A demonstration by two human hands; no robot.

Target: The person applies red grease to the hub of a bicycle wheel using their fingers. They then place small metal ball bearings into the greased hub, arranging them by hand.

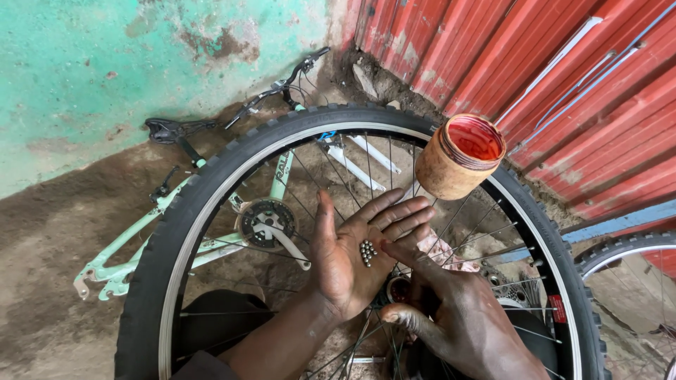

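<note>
Wheel [211, 204] stands upright before me, a pale green bicycle frame [176, 232] lying on the ground behind it. A rusty tin of red grease [459, 156] sits on the tyre. My left hand [352, 257] lies open, palm up, cupping small steel bearing balls [367, 252]; my right hand [451, 317] pinches at them, fingertip touching the palm.

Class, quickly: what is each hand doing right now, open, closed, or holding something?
Left hand: open, palm up, cupping small shiny steel bearing balls.
Right hand: fingers bent, fingertip at the balls; a closed grip cannot be told.

Single head view, steeply downward, close.
</note>
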